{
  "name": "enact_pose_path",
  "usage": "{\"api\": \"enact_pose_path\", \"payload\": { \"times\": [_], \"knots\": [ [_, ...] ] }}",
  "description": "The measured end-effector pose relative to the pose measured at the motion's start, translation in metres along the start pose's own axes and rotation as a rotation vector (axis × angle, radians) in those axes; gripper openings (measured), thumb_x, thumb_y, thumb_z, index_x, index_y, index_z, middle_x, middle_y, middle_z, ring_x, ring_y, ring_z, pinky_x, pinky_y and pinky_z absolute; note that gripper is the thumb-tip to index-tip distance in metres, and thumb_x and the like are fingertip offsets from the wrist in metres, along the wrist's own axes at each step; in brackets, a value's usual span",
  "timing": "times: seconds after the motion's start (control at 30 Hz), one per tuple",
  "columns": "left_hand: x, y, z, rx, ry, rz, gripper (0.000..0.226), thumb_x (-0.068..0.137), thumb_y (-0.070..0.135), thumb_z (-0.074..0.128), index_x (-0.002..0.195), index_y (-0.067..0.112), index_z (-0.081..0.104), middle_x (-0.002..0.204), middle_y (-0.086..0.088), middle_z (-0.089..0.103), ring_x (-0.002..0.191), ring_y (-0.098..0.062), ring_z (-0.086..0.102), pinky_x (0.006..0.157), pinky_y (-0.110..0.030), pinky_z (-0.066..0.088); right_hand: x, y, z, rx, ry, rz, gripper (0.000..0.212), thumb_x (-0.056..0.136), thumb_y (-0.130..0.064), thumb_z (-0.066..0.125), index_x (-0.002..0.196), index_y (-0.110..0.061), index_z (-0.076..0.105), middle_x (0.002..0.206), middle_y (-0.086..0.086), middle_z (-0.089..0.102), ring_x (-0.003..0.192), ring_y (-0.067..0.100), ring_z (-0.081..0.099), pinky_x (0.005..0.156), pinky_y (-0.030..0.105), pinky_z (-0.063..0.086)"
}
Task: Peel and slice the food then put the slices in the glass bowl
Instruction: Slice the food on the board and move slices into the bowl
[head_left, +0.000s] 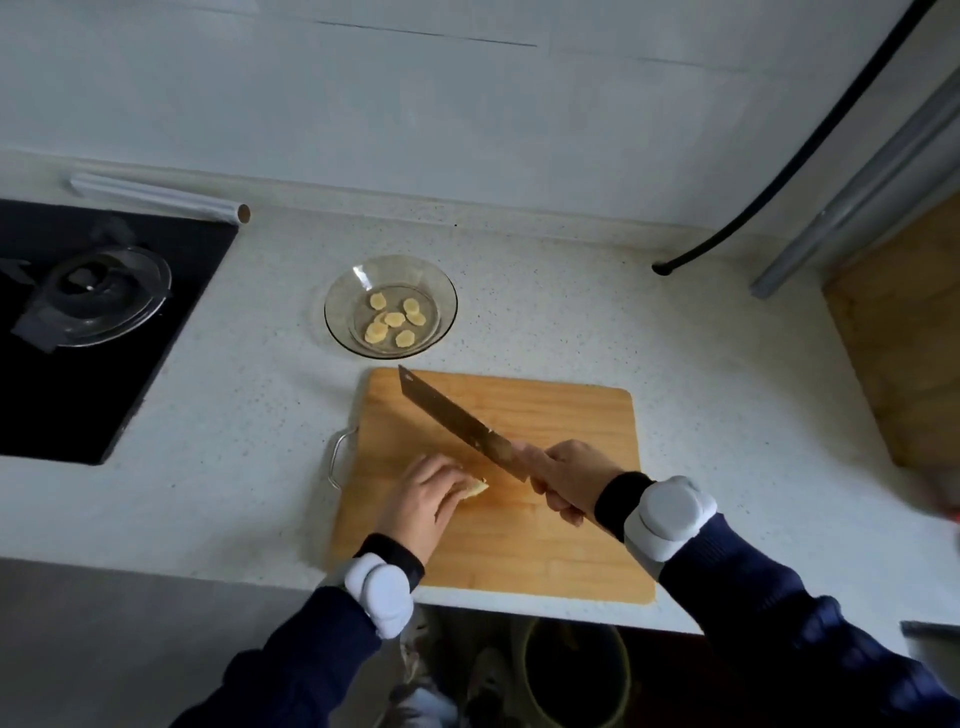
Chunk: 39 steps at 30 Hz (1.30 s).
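Left hand (423, 496) fingers pin the food (477, 488) on the board (545, 519). Right hand (569, 480) grips the knife (452, 421); blade hangs just right of the food's exposed end.

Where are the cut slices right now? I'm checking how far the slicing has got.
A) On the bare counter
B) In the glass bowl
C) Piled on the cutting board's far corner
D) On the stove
B: several pale slices lie in the glass bowl beyond the cutting board, while the left hand holds the uncut piece on the board.
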<state>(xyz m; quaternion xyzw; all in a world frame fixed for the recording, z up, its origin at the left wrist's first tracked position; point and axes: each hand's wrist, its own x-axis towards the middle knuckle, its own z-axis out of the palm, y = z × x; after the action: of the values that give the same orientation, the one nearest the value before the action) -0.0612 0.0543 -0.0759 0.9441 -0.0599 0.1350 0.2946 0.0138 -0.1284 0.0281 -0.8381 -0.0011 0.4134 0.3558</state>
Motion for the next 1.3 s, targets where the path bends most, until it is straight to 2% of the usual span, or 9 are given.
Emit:
{"api": "enact_pose_path", "payload": {
  "times": [0.13,0.67,1.03,1.3],
  "knots": [
    [-0.007,0.006,-0.001,0.019,0.041,-0.004,0.006,0.077,0.016,0.063,0.08,0.013,0.068,0.086,0.0,0.065,0.084,-0.007,0.049,0.073,-0.015,0.04,-0.011,0.013,0.005,-0.021,-0.034,0.017,0.06,0.087,-0.066,0.036,0.062,-0.012,0.048,0.044,-0.002,0.042,0.036,0.015,0.036,0.047,0.025,0.037],
    [-0.007,0.008,0.004,0.07,0.021,-0.053,0.013,0.073,0.012,0.073,0.083,0.02,0.073,0.091,0.007,0.069,0.084,-0.011,0.06,0.062,-0.02,0.051,-0.017,0.018,0.009,-0.138,-0.071,0.018,0.059,0.088,-0.067,0.032,0.062,-0.015,0.047,0.048,-0.002,0.043,0.039,0.013,0.034,0.049,0.025,0.037],
    [-0.008,0.011,0.007,0.067,0.04,-0.043,0.014,0.075,0.01,0.072,0.085,0.019,0.072,0.093,0.006,0.069,0.084,-0.011,0.061,0.064,-0.021,0.053,-0.012,0.021,0.011,-0.177,-0.076,0.023,0.06,0.087,-0.068,0.03,0.063,-0.015,0.046,0.049,-0.001,0.042,0.041,0.015,0.034,0.05,0.026,0.037],
    [-0.01,0.01,0.011,0.052,0.049,-0.058,0.01,0.079,0.011,0.065,0.085,0.016,0.071,0.096,0.005,0.069,0.082,-0.015,0.065,0.063,-0.027,0.056,-0.006,0.024,0.017,-0.174,-0.083,0.065,0.062,0.085,-0.07,0.03,0.063,-0.014,0.044,0.052,0.001,0.04,0.041,0.015,0.031,0.048,0.024,0.034]
  ]
}}
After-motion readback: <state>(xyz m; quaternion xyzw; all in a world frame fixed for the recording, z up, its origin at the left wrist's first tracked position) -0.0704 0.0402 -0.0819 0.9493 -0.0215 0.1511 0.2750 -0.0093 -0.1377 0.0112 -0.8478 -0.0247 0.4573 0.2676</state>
